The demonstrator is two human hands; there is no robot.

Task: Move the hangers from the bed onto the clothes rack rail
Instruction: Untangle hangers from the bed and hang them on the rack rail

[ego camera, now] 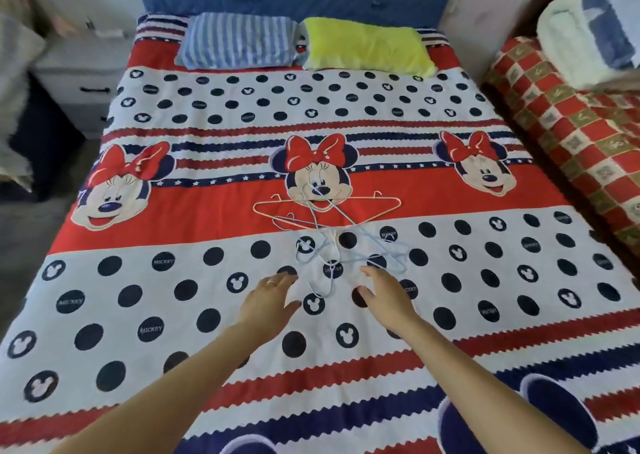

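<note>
A loose pile of thin wire hangers lies in the middle of the bed (138,280), which has a red, white and navy cartoon-mouse cover. A pale orange hanger (386,211) sits farthest from me, and light blue hangers (377,245) overlap nearer me, one hook (323,289) pointing toward me. My left hand (268,303) hovers just left of that hook, fingers apart, holding nothing. My right hand (388,301) is spread just right of it, empty, close to the blue hangers. No clothes rack rail is in view.
A striped blue pillow (239,39) and a yellow pillow (367,46) lie at the headboard. A grey nightstand with drawers (79,72) stands at the left. A second bed with a red checked cover (571,128) and folded blankets (588,34) borders the right side.
</note>
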